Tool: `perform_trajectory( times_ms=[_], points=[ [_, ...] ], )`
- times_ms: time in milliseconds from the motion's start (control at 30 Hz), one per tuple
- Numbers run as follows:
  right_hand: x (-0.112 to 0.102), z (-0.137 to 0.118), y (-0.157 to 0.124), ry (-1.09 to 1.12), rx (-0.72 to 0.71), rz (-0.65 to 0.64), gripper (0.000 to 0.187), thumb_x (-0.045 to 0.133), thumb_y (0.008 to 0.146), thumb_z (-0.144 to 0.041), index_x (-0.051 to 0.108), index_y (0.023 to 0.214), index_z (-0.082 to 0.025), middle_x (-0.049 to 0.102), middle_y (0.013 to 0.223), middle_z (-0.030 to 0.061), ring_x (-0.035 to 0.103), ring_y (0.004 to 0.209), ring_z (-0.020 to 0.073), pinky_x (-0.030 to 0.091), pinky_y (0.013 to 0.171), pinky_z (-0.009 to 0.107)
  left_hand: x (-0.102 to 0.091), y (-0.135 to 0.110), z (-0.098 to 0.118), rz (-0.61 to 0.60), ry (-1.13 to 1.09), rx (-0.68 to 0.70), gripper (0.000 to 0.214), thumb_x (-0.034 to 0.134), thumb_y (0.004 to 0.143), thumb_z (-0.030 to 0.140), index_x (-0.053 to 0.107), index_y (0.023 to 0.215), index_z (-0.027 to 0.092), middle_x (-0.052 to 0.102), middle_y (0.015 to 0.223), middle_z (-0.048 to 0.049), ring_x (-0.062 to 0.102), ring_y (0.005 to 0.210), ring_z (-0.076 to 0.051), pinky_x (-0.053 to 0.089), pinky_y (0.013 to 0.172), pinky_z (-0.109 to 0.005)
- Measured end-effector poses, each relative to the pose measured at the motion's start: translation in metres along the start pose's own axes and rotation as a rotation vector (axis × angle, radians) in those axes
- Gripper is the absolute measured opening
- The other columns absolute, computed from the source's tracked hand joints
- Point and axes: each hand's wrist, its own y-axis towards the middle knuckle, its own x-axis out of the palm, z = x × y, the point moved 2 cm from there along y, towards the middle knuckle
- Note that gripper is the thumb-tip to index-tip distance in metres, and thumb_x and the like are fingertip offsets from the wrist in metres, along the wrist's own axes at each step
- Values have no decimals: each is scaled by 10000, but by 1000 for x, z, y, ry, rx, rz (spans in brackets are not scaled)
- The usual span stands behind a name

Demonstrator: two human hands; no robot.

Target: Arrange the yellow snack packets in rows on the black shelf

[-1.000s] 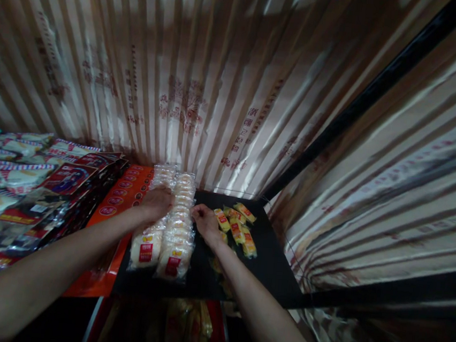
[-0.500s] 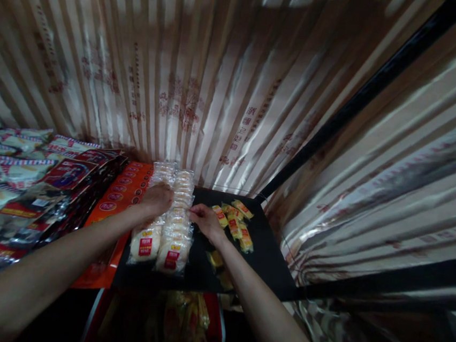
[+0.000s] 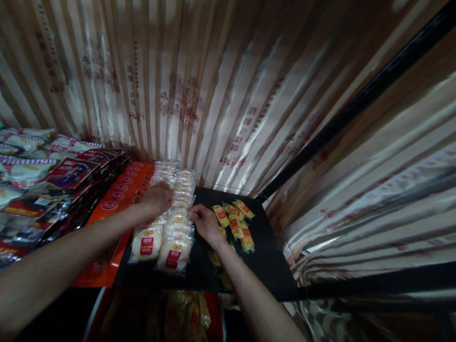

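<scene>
Two rows of clear-wrapped white rice cracker packets stand overlapped on a black shelf [image 3: 264,271]. The left row [image 3: 146,245] and the right row [image 3: 174,252] show red labels on their front packets. Over the middle of the left row lies my left hand [image 3: 156,200], fingers curled in beside the right row; what they grip is hidden. My right hand [image 3: 205,223] is at the right row's outer side, thumb and fingers pinched at a packet's wrapper edge. Small yellow snack packets [image 3: 235,226] lie loose to the right, some partly behind my right forearm.
An orange printed bag [image 3: 118,203] lies left of the rows, next to stacked dark red and white snack bags [image 3: 45,185]. Below the shelf front sits a red-edged box [image 3: 219,321] with yellow packets. Pleated printed sheeting [image 3: 188,81] and a black post [image 3: 363,109] stand behind.
Both hands stay at the rows with almost the same grip. The front packet of the right row appears slightly tilted compared with before. The view has shifted very little.
</scene>
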Motion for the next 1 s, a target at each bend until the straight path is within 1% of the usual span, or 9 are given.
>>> perform_trajectory(
  times_ms=[233, 300, 400, 500, 600, 667, 767, 867, 1000],
  points=[
    [-4, -13, -2, -71, 19, 77, 110, 470, 749, -192, 573, 720, -219, 595, 629, -40, 554, 589, 123, 425, 607, 230, 0, -3, -1, 64, -34, -5, 202, 446, 827, 233, 635, 824, 164, 628, 935, -75, 550, 936, -175, 423, 817, -275],
    [-2, -14, -1, -54, 16, 81, 103, 467, 755, -203, 559, 714, -224, 582, 608, -44, 549, 578, 125, 424, 600, 231, -3, -5, 0, 76, -46, 55, 212, 447, 841, 277, 632, 833, 175, 621, 943, -64, 534, 950, -171, 415, 840, -279],
    [2, -13, -1, -19, 20, 84, 102, 464, 764, -231, 549, 707, -227, 578, 604, -42, 547, 583, 129, 427, 596, 234, -4, -9, 1, 22, -30, 189, 190, 504, 815, 324, 643, 791, 196, 618, 927, -49, 506, 995, -187, 399, 874, -298],
    [3, -12, -1, -11, 14, 100, 107, 465, 776, -269, 548, 728, -222, 591, 651, -30, 552, 613, 133, 427, 612, 241, -2, -9, 1, -34, -18, 217, 140, 535, 785, 270, 642, 742, 191, 618, 913, -54, 505, 990, -195, 403, 855, -300],
    [-4, -14, -5, -66, 7, 147, 128, 500, 771, -329, 553, 785, -214, 602, 719, -15, 553, 652, 139, 414, 621, 246, 1, -7, 2, -23, -8, 198, 132, 516, 778, 208, 639, 740, 176, 620, 913, -64, 511, 974, -192, 401, 854, -297],
    [-11, -15, -10, -120, 15, 159, 177, 505, 778, -380, 562, 779, -212, 599, 717, -10, 546, 657, 141, 396, 608, 241, 1, -7, 4, -6, -2, 192, 131, 512, 776, 199, 638, 751, 173, 621, 923, -66, 511, 976, -192, 399, 856, -294],
    [-18, -15, -17, -162, 76, 47, 248, 512, 781, -438, 590, 701, -217, 594, 652, -16, 537, 619, 135, 360, 565, 231, 0, -8, 5, -8, 4, 173, 131, 511, 778, 206, 636, 757, 173, 624, 931, -70, 512, 985, -197, 404, 842, -290],
    [-19, -13, -21, -151, 123, -70, 198, 577, 742, -405, 629, 696, -219, 619, 648, -23, 543, 604, 130, 345, 547, 226, 0, -7, 6, -19, 19, 153, 142, 500, 785, 203, 636, 769, 165, 626, 930, -75, 520, 974, -201, 406, 836, -290],
    [-14, -11, -20, -86, 106, -79, 106, 600, 712, -314, 652, 721, -222, 652, 690, -28, 569, 636, 133, 376, 572, 224, 1, -7, 6, -20, 26, 161, 136, 500, 783, 187, 634, 774, 160, 623, 917, -73, 526, 954, -195, 405, 838, -286]
  ],
)
